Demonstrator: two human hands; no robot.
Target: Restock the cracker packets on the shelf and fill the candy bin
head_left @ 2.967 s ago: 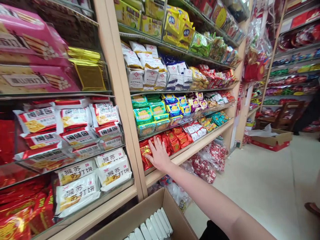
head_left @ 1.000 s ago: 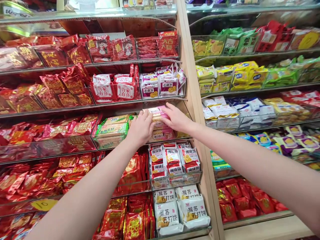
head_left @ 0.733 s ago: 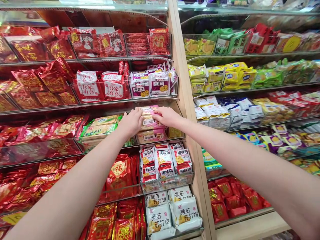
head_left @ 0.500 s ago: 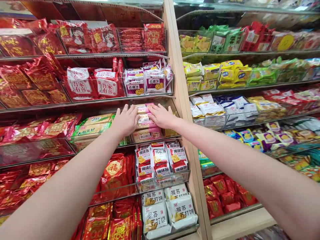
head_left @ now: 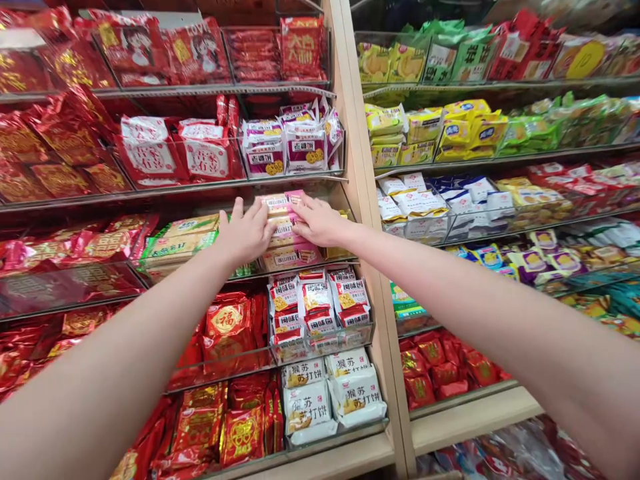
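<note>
Both of my arms reach forward to a stack of pink and cream snack packs (head_left: 295, 257) in a clear shelf bin. My left hand (head_left: 244, 230) rests against the stack's left side, fingers apart. From the right, my right hand (head_left: 320, 221) lies over the upper packs with its fingers stretched out. The hands cover part of the stack, and their undersides are hidden. Green-wrapped packs (head_left: 183, 239) sit left of my left hand. Yellowish packs (head_left: 336, 251), partly hidden, lie under my right wrist.
A wooden upright (head_left: 357, 140) divides two shelf units. Above the hands are purple-and-white packs (head_left: 303, 143); below are red-and-white packs (head_left: 317, 300) and white cracker packs (head_left: 357, 397). Clear bin fronts edge the shelves. Red packets (head_left: 230, 330) fill bins on the left.
The view has tilted slightly, so the shelves sit higher in the picture. My hands stay at the pink packs, with the left hand shifted slightly left and the fingers adjusted.
</note>
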